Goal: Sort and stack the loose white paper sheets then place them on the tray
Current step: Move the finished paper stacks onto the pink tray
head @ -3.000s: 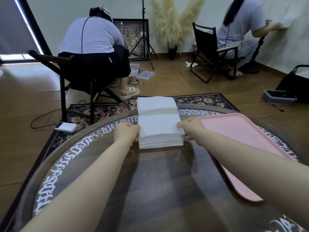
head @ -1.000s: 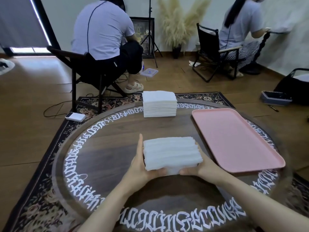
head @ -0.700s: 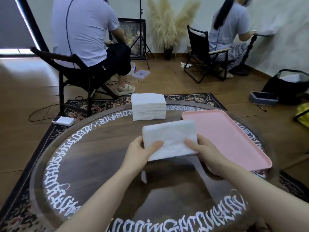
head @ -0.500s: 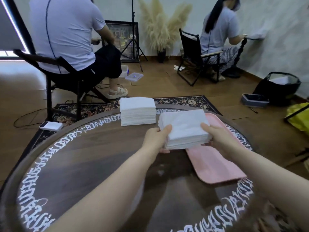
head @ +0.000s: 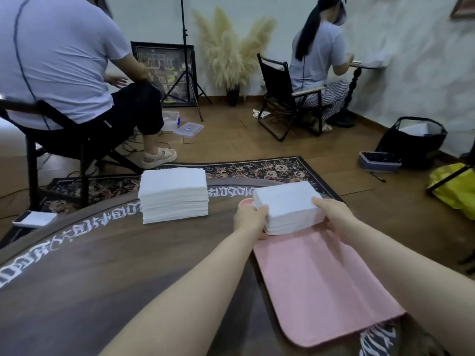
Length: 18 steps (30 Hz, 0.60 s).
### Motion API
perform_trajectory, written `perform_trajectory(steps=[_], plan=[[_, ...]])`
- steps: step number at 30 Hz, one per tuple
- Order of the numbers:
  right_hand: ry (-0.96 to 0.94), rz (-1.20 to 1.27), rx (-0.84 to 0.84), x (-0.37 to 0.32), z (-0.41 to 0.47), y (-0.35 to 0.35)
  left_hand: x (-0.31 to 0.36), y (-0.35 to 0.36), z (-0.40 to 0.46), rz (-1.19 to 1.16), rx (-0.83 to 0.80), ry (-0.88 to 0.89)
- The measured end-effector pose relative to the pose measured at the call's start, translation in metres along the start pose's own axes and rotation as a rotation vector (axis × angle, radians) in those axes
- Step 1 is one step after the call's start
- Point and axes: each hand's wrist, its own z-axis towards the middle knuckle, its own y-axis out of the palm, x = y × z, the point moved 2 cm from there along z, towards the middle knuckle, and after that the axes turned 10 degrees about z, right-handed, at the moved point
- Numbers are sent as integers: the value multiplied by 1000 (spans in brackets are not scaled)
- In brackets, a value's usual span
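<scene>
A thick stack of white square paper sheets (head: 289, 205) sits over the far end of the flat pink rectangular plastic tray (head: 318, 283), gripped by 2 hands: the left hand (head: 250, 218) clasps its left edge, the right hand (head: 331, 213) its right. Left of the tray, a taller second stack of white sheets (head: 173, 195) rests on the round dark wooden table with white lettering (head: 90, 265).

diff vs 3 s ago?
Both hands, left and right, split the upper half off the paper pile, squared it near the body, then carried that held stack right, over the pink tray's far end. The remaining stack and tray stayed put.
</scene>
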Motion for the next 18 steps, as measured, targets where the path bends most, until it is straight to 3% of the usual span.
perform_trajectory(steps=[12, 15, 18], plan=[[-59, -186, 94, -12, -21, -3, 1, 0, -7, 61, -32, -29], [-252, -464, 169, -24, -30, 0, 6, -17, -15, 94, -37, 8], [-407, -634, 164, -37, -45, 23, 14, -64, -24, 255, 62, 155]])
